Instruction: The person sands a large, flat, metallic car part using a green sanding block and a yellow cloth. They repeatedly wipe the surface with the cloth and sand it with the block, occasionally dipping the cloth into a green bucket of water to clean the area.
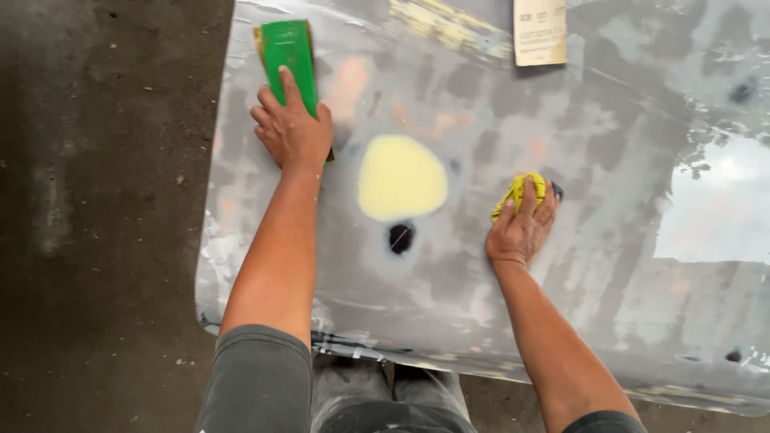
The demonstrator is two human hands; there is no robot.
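Head view: you stand at the near edge of a grey sanded panel (609, 265), wet and patchy, lying flat over a dark concrete floor (96, 240).

Your left hand (290, 128) lies flat, fingers stretched forward, palm pressing down on a green block (289, 50) at the panel's far-left part. The hand covers the block's near end; a tan edge shows beside the green top. No curled grip, just weight on top of it.

Your right hand (523, 227) rests on the panel right of centre, fingers loosely curled over a yellow cloth (520, 192). The cloth is bunched under the fingertips and touches the panel. A small dark bit pokes out beside the fingers; can't tell what it is.

Between the hands, a pale yellow patch (401, 178) sits on the panel, roundish, apart from both hands. Just below it is a small black spot (400, 237).

A tan paper sheet (540, 32) lies at the far edge, well apart from both hands. Glare brightens the panel's right side.
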